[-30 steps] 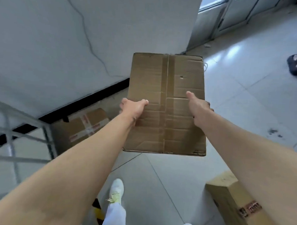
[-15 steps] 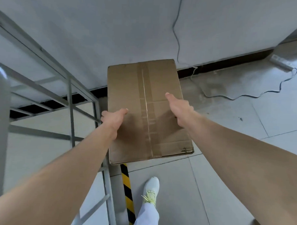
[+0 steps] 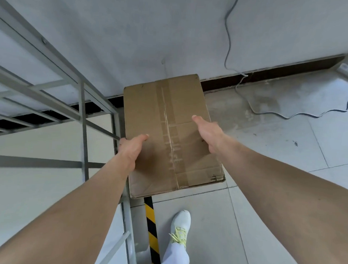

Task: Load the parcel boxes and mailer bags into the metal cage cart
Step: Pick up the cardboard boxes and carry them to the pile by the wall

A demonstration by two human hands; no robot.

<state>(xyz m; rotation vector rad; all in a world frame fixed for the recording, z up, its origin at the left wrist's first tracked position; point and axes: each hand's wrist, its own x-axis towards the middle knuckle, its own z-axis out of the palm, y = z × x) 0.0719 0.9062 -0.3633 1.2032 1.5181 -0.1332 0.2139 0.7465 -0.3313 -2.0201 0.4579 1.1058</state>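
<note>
Tiled floor [image 3: 265,214], grey wall. Cardboard box [image 3: 169,131] at centre, clamped by left hand [image 3: 132,148] and right hand [image 3: 207,133], fingers wrapped under edges. Cage cart [image 3: 83,116] at 9 o'clock. Lift over rail, keep level.

The box [image 3: 169,131] I hold is matt brown cardboard, creased, with a strip of glossy tape along its seam. Beside it, the cage cart [image 3: 83,116] is grey painted metal. The floor tiles [image 3: 265,194] look smooth and faintly shiny.
</note>
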